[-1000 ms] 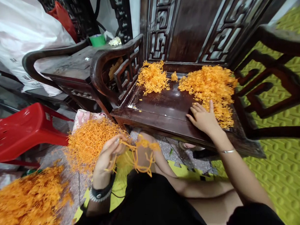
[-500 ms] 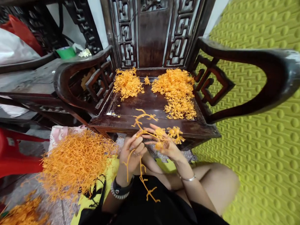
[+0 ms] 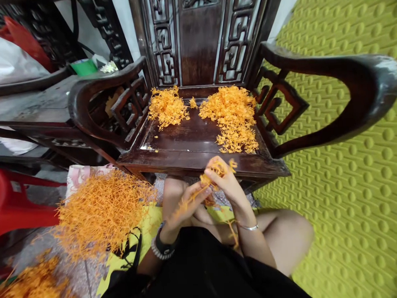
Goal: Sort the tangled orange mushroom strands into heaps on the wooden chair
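Note:
My right hand [image 3: 230,185] is curled around a small bunch of orange flower-shaped plastic pieces [image 3: 218,167], just in front of the chair seat. My left hand [image 3: 185,206], smeared by motion, is closed on an orange branched plastic stem [image 3: 190,201] that runs along its fingers towards the right hand. Another thin orange branch [image 3: 233,234] dangles below my right hand. On the dark wooden chair [image 3: 188,138] lie a larger right-hand pile of orange pieces [image 3: 233,115] and a smaller left-hand pile [image 3: 168,107].
A big heap of bare orange stems [image 3: 99,213] sits on the floor at left, beside a red plastic stool [image 3: 21,203]. More orange pieces [image 3: 34,285] lie at lower left. A dark side table [image 3: 30,107] bears a green roll [image 3: 84,67]. Yellow textured matting [image 3: 346,196] covers the right side.
My right hand has turned and closed around the orange pieces, its fingers no longer spread. My left hand has dropped lower and tilted to point right. The long stem no longer hangs below my left hand.

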A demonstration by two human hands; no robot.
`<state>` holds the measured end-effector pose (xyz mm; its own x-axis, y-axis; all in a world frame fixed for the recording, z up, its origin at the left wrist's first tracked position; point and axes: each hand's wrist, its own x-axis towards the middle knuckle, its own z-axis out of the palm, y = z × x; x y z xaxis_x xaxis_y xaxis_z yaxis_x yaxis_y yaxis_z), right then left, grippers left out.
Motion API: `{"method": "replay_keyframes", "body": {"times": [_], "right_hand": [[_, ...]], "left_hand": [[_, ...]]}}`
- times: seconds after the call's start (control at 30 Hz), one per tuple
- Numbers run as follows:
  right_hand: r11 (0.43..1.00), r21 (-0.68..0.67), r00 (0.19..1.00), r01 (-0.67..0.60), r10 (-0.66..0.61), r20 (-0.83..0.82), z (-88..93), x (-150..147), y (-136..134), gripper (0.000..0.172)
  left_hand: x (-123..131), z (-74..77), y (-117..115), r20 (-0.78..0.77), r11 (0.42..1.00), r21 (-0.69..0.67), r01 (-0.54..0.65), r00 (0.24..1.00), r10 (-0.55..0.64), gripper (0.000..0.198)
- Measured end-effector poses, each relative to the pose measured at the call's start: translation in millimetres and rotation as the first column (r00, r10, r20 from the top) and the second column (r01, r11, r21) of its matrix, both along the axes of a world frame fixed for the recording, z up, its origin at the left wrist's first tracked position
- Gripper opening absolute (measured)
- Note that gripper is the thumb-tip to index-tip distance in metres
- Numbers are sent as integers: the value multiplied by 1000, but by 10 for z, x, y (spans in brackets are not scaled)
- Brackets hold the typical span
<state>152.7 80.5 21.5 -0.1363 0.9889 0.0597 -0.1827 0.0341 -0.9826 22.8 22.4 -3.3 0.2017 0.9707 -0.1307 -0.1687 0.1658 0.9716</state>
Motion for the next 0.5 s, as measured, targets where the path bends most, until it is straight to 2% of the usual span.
{"method": "replay_keyframes", "body": {"times": [0.07,0.13,0.23,0.3,0.37,0.4,0.5], "right_hand": [[979,-105,954,175,-195,-230,-64,-88,-48,48],[927,-197,858,319,-371,-356,-147,-195,-138,51],[853,-200,767,483,-522,-374,-250,-320,-286,49],[796,-148,732,587,-600,-324,-284,-354,-335,50],[783,-98,750,614,-618,-236,-293,-341,-320,58],[796,-91,773,599,-604,-196,-291,-317,-293,60],[877,-140,861,459,-478,-175,-275,-199,-188,61]], "left_hand": [[77,-7,65,-22,999,49,16,1000,-15,46],[149,-42,106,-16,995,97,5,1000,-4,53],[231,-112,110,-68,980,150,-131,987,143,52],[249,-142,80,-134,977,175,-125,980,149,51],[227,-142,34,-222,979,200,-38,972,83,48],[205,-130,8,-266,977,211,21,963,37,46],[125,-63,-69,-336,961,215,176,937,-97,39]]}}
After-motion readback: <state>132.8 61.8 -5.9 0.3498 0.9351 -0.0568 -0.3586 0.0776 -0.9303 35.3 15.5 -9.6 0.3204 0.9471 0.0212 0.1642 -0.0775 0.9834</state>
